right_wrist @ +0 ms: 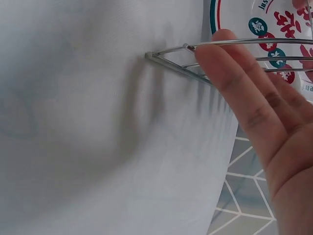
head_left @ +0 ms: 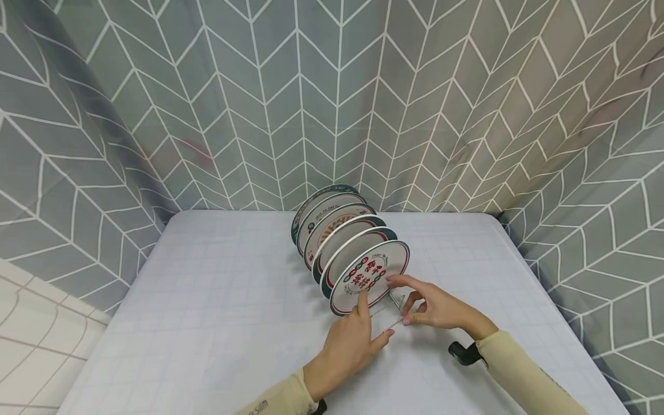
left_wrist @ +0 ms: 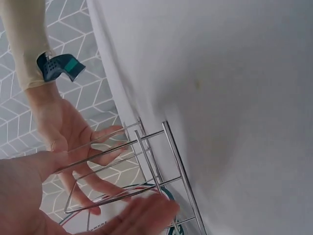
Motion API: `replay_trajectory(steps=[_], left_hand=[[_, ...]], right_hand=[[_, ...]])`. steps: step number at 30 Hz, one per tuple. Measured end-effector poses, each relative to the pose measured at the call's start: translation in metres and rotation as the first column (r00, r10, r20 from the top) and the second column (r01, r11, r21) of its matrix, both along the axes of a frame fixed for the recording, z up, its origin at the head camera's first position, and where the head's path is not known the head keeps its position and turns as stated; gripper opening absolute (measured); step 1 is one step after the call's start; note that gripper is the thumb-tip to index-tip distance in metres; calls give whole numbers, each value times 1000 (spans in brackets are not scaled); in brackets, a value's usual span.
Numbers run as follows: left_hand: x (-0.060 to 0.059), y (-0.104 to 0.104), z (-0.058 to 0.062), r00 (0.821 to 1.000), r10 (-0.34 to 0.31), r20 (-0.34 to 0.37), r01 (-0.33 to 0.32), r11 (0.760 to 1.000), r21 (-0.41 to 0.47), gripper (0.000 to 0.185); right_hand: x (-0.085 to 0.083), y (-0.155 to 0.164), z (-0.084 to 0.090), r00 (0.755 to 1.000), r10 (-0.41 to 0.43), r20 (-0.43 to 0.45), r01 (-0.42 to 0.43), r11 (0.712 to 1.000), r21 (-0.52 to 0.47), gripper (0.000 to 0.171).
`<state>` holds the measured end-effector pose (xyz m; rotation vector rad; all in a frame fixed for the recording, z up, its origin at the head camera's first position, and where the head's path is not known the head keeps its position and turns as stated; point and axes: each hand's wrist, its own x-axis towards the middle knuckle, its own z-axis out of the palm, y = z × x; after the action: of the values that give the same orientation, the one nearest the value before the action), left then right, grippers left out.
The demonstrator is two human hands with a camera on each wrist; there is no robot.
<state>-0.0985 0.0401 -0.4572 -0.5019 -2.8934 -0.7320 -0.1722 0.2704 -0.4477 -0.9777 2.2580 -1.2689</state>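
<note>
A wire dish rack (left_wrist: pixel 178 169) of thin metal rods stands on the table, with several round plates (head_left: pixel 370 274) upright in a leaning row. The front plate is white, printed with red characters and a green-and-red ring pattern. My left hand (head_left: pixel 347 346) holds the rack's near end, thumb at a wire and index finger stretched against the front plate's lower face. On the other side my right hand (head_left: pixel 438 305) has its thumb and fingers around the rack's wire, the index finger reaching to that plate's right edge. Plates and hands hide most of the rack.
The table (head_left: pixel 223 288) is covered with a white cloth. Grey curtains (head_left: pixel 321 104) with white chevron lines hang behind and at both sides. White tiles (head_left: pixel 46 334) show at the lower left. A dark wrist mount (head_left: pixel 464 353) sits at the right sleeve.
</note>
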Motion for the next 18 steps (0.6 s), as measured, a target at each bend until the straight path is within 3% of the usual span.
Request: replay_trajectory(steps=[5,18], left_hand=[[-3,-6,5,998,-50,40,49,998,36,69],[0,-39,12,978,-164,129,166,986,-9,76]], right_hand=[[1,-5,-2,1000,-15,-22,15,999,-30,77],[33,-34,2,989,-146,-10,146,989,-34,76]])
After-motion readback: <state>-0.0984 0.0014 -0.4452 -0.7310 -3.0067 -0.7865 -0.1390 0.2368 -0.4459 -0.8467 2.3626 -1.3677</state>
